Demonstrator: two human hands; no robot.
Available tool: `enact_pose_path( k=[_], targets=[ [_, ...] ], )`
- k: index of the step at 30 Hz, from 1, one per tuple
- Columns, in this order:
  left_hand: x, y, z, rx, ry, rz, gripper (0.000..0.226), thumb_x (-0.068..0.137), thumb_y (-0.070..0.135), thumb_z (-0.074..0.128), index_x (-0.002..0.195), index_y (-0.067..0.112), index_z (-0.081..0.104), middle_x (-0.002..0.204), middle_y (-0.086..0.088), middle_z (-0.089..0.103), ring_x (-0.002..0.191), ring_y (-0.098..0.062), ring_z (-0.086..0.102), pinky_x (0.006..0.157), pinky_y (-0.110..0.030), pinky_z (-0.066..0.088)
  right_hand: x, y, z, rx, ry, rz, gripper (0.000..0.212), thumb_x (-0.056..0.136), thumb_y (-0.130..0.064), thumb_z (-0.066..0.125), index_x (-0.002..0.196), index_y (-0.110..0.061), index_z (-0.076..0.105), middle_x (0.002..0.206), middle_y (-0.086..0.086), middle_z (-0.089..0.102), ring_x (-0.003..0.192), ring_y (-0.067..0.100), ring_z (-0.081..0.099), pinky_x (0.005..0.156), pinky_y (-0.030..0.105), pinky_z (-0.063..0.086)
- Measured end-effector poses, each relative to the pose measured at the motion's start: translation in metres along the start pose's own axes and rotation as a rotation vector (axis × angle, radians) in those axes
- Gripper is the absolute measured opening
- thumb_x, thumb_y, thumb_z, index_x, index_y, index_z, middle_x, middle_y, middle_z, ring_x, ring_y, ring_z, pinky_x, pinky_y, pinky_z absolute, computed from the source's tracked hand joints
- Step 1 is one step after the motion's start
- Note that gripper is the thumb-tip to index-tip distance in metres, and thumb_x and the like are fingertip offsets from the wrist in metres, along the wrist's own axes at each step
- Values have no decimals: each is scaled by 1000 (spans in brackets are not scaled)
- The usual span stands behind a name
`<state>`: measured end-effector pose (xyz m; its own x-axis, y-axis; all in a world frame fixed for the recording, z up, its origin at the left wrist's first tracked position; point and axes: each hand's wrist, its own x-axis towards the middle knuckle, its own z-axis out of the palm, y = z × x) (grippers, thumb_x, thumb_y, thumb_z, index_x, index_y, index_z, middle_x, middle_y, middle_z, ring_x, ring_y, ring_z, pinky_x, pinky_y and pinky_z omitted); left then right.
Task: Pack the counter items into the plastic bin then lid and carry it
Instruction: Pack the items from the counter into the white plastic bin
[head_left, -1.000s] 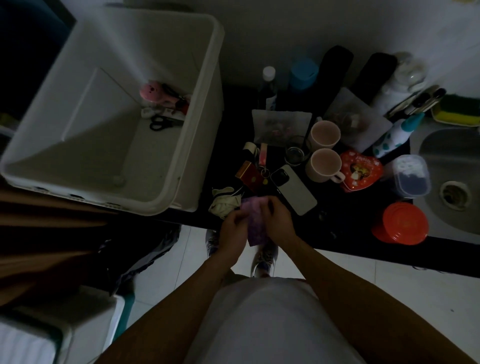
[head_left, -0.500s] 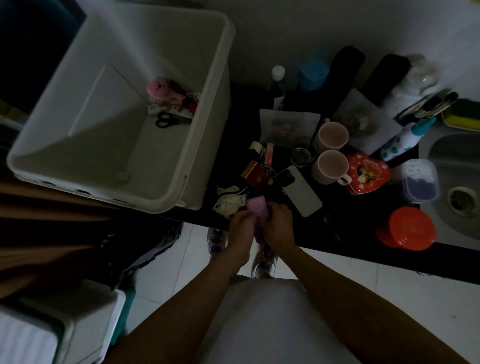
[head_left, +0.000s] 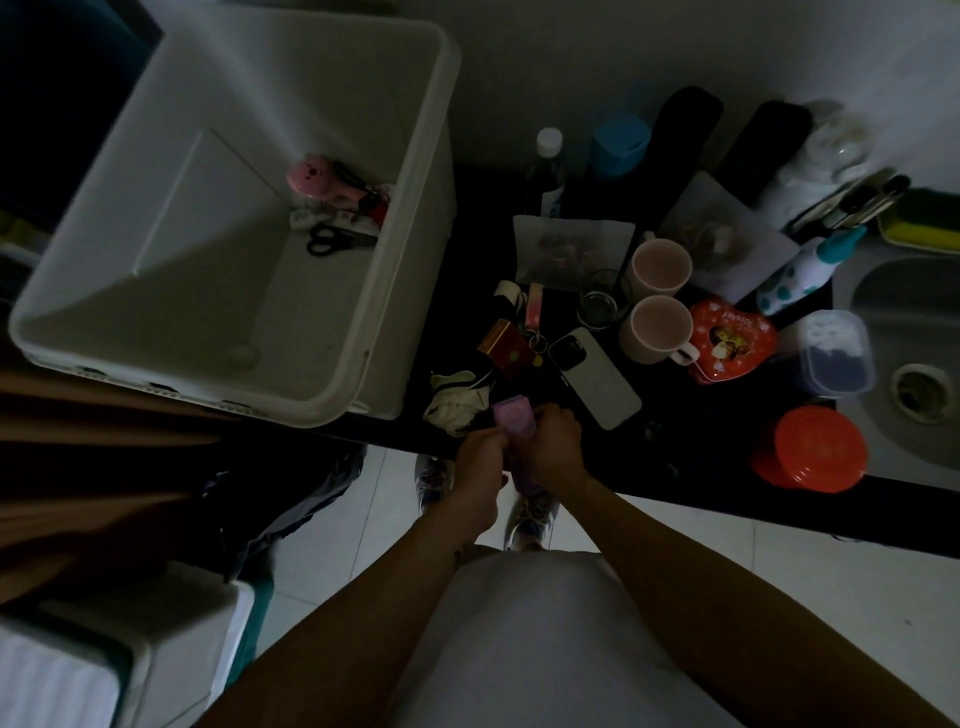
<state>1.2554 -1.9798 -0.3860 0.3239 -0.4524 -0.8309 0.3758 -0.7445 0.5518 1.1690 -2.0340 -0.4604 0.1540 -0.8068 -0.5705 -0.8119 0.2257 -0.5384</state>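
A large white plastic bin stands open at the left end of the dark counter. In its far corner lie a pink toy and black scissors. At the counter's front edge my left hand and my right hand both grip a folded purple cloth, one on each side. Just left of it lies a crumpled white cloth. A phone, two pale mugs, a red heart-shaped tin and a small red box sit behind.
An orange lidded tub and a clear container stand near the sink at right. Bottles, a blue cup and dark cases line the back wall. A white box stands on the floor at lower left.
The purple cloth has been folded smaller between my hands, which have drawn closer together at the counter's edge. The view has shifted slightly.
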Motion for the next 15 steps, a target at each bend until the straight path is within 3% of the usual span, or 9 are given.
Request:
enact_pose_path(
  k=[3,6,9,11,13,15],
  targets=[
    [4,-4,-2,60,32,-35,15,86,8,51,83,11,66,90,-13,63,80,-21,50,72,-36,39,-7,-2,-2,5,-6,7,36,64,-47,62,76,-14,61,81,9,62,77,26,59,65,32,48],
    [11,-15,-5,77,61,-58,20,82,9,51,92,3,68,86,-12,62,77,-19,51,69,-35,40,-8,4,2,37,7,26,36,67,-49,64,74,-15,55,82,11,59,75,26,55,61,26,34],
    [16,-22,-5,46,129,-122,14,89,10,51,81,7,62,77,-7,56,65,-16,47,62,-31,40,-12,2,-3,28,20,6,36,70,-49,59,76,-14,55,83,12,60,78,31,62,58,25,35],
    [17,-25,-5,20,104,-186,13,94,16,53,82,13,58,79,-1,53,68,-13,46,64,-29,41,-21,-5,-12,-11,27,-53,41,75,-34,65,106,-9,58,103,12,55,95,30,56,70,32,44],
    [15,-29,-7,-32,33,-249,8,93,20,56,87,15,59,84,-1,55,76,-15,50,69,-30,45,-24,-7,-18,-160,34,-169,63,81,-26,66,138,-11,43,120,15,45,105,32,46,83,39,42],
    [13,-32,-10,-82,-62,-287,10,90,19,59,95,12,64,95,-5,63,83,-19,58,70,-32,49,-23,-6,-23,-313,7,-269,68,88,-30,61,149,-20,33,126,16,40,109,34,41,88,39,41]
  ],
)
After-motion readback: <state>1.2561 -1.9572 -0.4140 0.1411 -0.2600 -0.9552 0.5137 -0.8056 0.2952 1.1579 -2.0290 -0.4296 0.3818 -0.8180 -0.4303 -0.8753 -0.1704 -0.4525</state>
